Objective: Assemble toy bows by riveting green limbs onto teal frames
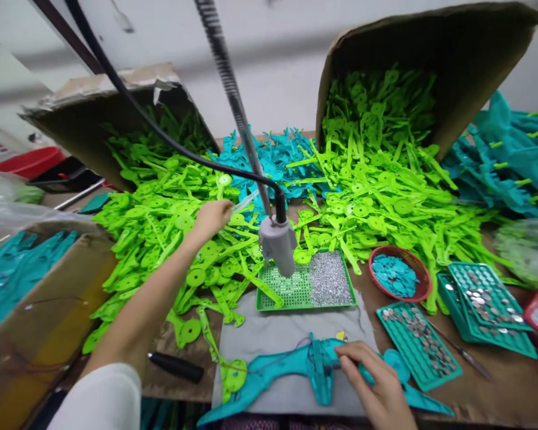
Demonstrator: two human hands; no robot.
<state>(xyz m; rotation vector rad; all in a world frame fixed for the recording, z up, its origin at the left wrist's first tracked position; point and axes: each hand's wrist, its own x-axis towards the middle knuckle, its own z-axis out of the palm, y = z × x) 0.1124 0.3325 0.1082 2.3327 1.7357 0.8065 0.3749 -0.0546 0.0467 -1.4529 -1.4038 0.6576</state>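
The right hand (376, 382) is gripping the frame (320, 373) — probably steadying it on the cloth (269, 331) — while the left hand (213, 217) is curling beside a blurred strip (245, 202), its hold unclear.

A whitish wall (287, 101) (banded with soft shadow) stands behind the brown worktable (511, 385).

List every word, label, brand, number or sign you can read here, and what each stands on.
None can be read.
Dark marks along the pole: too blurred to tell whether they are lettering.
Yellow patch on the grey cloth: too small to make out.
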